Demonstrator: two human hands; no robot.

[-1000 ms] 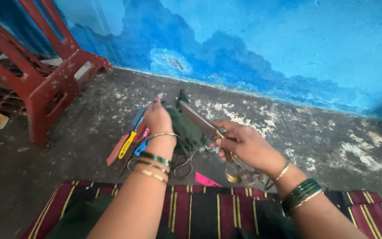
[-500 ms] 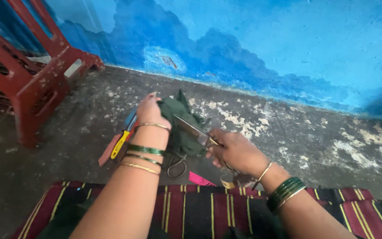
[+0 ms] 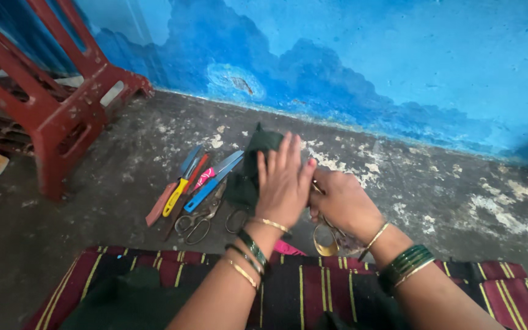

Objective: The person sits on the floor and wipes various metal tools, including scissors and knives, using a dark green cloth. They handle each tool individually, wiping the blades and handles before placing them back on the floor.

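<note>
Both hands, left hand (image 3: 283, 180) and right hand (image 3: 341, 201), press dark green cloth (image 3: 253, 165) around scissors (image 3: 325, 235).

We lose the scissor blades (image 3: 315, 188) wholly behind the left hand (image 3: 284, 181), which also covers most of the dark green cloth (image 3: 253, 165). The red chair (image 3: 56, 104) runs off the left and top edges. Knife tips in the tool pile (image 3: 190, 189) overlap; we cannot count them.

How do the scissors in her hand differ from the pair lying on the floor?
The held scissors have a golden handle loop; the floor scissors have dull grey loops. The held pair is gripped by the right hand, its blades hidden behind the left hand; the floor pair lies untouched, fully visible. Both are metal.
</note>
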